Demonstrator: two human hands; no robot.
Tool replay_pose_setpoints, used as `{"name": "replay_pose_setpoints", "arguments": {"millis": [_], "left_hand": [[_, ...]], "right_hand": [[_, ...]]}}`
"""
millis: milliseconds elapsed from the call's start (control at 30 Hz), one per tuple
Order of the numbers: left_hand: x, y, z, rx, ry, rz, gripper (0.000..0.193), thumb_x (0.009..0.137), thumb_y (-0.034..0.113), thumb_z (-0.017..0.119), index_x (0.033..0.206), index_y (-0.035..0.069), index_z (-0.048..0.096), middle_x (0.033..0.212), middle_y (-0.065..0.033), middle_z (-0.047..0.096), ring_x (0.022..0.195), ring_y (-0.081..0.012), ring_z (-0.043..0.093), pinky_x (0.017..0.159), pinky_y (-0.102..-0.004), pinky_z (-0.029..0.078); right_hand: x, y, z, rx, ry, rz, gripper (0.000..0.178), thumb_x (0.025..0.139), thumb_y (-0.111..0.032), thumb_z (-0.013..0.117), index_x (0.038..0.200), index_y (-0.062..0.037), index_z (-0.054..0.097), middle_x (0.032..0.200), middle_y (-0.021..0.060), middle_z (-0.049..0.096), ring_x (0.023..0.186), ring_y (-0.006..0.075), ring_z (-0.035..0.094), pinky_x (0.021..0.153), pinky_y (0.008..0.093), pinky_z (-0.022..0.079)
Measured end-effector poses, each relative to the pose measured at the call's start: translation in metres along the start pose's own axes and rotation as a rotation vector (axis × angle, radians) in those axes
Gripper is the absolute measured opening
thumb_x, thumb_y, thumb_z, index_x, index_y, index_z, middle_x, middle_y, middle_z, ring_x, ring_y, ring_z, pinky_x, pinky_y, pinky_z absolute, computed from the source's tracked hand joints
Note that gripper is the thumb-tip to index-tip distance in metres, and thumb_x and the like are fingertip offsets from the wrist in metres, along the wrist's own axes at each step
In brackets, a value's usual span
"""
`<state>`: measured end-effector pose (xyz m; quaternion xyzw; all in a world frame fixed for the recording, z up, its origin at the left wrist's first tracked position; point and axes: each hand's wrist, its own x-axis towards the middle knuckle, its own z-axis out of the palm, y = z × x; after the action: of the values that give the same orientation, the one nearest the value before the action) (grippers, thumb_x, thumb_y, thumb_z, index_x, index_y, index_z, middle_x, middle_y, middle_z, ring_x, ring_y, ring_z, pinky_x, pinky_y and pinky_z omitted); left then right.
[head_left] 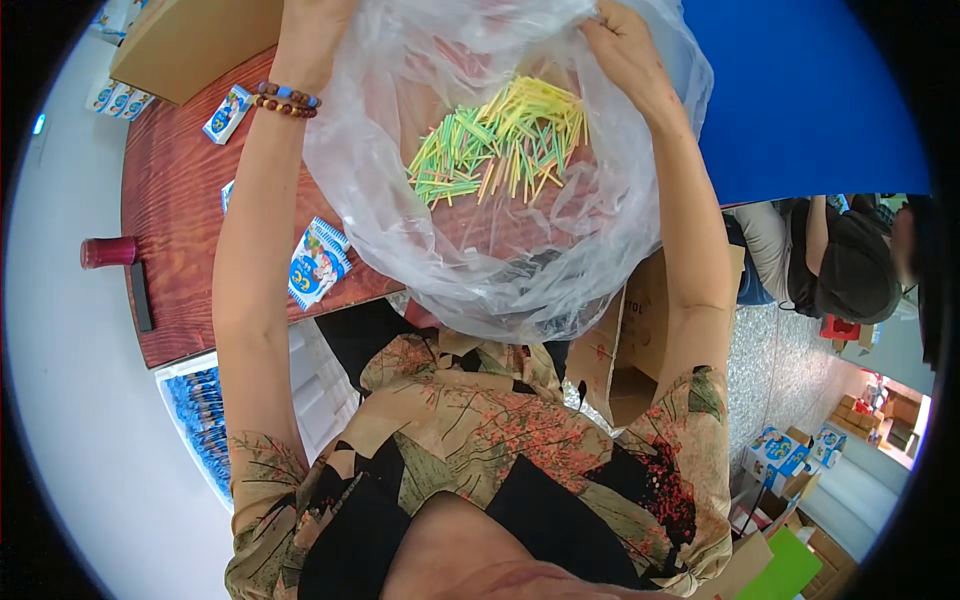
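A red-brown wooden surface (pixel 185 190) bears a blue-and-white packet (pixel 318 265) at left. The left hand (pixel 314 40) is beside the clear plastic bag (pixel 420 265); its fingers are out of frame, so their grip cannot be told. The bag's mouth faces the wearer. Inside, thin yellow and green sticks (pixel 500 140) lie at mixed angles, many right-hand ones lengthwise, lower-left ones crosswise. The right hand (pixel 632 55) pinches the rim, fingers closed.

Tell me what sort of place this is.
Probably a packing workshop: a clear plastic bag of thin yellow and green sticks, blue-and-white printed packets on a reddish-brown wooden table, and a brown cardboard box.
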<state>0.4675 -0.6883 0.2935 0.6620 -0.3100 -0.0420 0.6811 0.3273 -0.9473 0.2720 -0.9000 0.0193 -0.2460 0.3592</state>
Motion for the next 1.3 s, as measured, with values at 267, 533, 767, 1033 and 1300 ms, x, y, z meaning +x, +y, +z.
{"name": "replay_pose_setpoints", "arguments": {"millis": [267, 533, 767, 1033, 1300], "left_hand": [[0.025, -0.043, -0.021, 0.084, 0.317, 0.079, 0.03, 0.088, 0.015, 0.052, 0.108, -0.005, 0.061, 0.098, -0.0056, 0.065, 0.088, -0.0115, 0.058, 0.078, -0.0262, 0.046], [0.02, -0.006, 0.002, 0.412, 0.253, 0.193, 0.034, 0.08, 0.012, 0.061, 0.109, -0.006, 0.059, 0.099, -0.015, 0.067, 0.095, -0.0222, 0.062, 0.084, -0.0321, 0.046], [-0.005, -0.002, 0.007, 0.699, 0.024, 0.088, 0.072, 0.075, 0.018, 0.07, 0.135, -0.002, 0.035, 0.128, -0.0222, 0.051, 0.112, -0.0324, 0.054, 0.094, -0.0361, 0.043], [-0.107, -0.055, -0.063, 0.974, 0.103, 0.072, 0.111, 0.062, 0.043, 0.083, 0.138, -0.009, 0.022, 0.14, -0.0273, 0.033, 0.131, -0.0358, 0.033, 0.108, -0.0382, 0.03], [-0.131, -0.122, -0.01, 0.85, -0.019, -0.111, 0.128, 0.06, 0.039, 0.084, 0.142, -0.009, -0.002, 0.146, -0.032, 0.015, 0.137, -0.0407, 0.02, 0.114, -0.0381, 0.017]], "right_hand": [[0.023, -0.067, 0.013, 0.204, -0.06, -0.212, 0.021, 0.084, -0.006, 0.048, 0.1, 0.0031, 0.059, 0.078, 0.0091, 0.063, 0.076, 0.0143, 0.055, 0.071, 0.0324, 0.045], [0.02, 0.036, -0.001, -0.484, -0.066, 0.029, 0.02, 0.085, -0.014, 0.054, 0.098, 0.0005, 0.058, 0.078, 0.0123, 0.064, 0.071, 0.0235, 0.058, 0.067, 0.0373, 0.046], [-0.029, 0.065, -0.014, -0.715, -0.07, 0.005, 0.053, 0.085, -0.034, 0.061, 0.126, -0.0032, 0.048, 0.092, 0.0173, 0.066, 0.088, 0.0345, 0.061, 0.077, 0.0432, 0.046], [-0.119, 0.017, -0.002, -0.844, 0.105, -0.11, 0.057, 0.083, -0.044, 0.063, 0.116, 0.0011, 0.054, 0.087, 0.0183, 0.064, 0.077, 0.0358, 0.061, 0.073, 0.0455, 0.048], [-0.154, 0.06, 0.019, -0.827, -0.052, 0.066, 0.042, 0.084, -0.037, 0.061, 0.101, 0.0004, 0.061, 0.091, 0.022, 0.065, 0.082, 0.0398, 0.062, 0.072, 0.0464, 0.048]]}}
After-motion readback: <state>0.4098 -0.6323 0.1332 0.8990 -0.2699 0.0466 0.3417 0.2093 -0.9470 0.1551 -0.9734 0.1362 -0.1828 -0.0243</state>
